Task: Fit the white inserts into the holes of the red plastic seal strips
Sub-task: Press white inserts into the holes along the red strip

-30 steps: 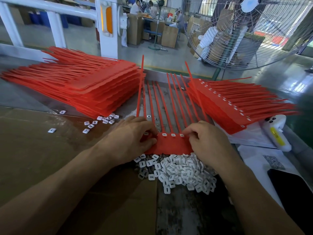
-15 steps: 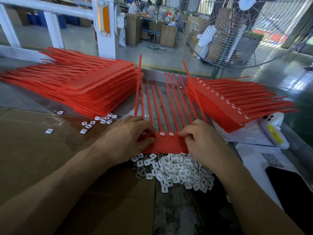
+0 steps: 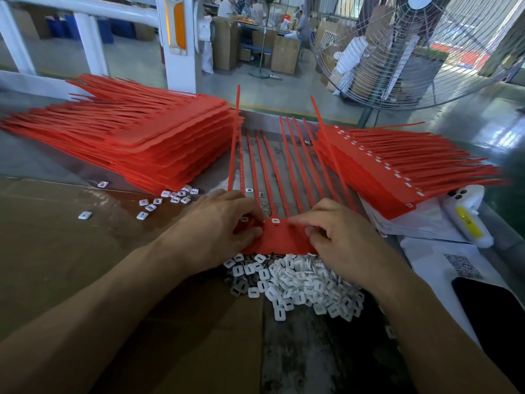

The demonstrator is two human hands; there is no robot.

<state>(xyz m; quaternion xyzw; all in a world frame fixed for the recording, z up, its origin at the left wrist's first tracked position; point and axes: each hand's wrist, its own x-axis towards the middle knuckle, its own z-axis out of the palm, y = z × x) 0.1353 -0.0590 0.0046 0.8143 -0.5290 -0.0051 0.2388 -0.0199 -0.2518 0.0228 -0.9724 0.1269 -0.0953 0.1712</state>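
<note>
Compared with the earlier frames, right hand [image 3: 345,240] has shifted leftward along the red seal strip sheet [image 3: 279,237], so only one seated white insert [image 3: 275,220] shows between the hands instead of three. Its grip is narrow, index finger extended flat on the sheet's head, the other fingers curled; whether it pinches an insert cannot be told. Left hand [image 3: 220,226] presses the sheet's left end, fingers curled, thumb tip beside another insert [image 3: 244,219]. Loose inserts form a pile [image 3: 298,282] on the tabletop [image 3: 312,351] just below the sheet. Unfilled sheets are stacked left [image 3: 136,140]; fitted sheets [image 3: 397,172] lie right.
</note>
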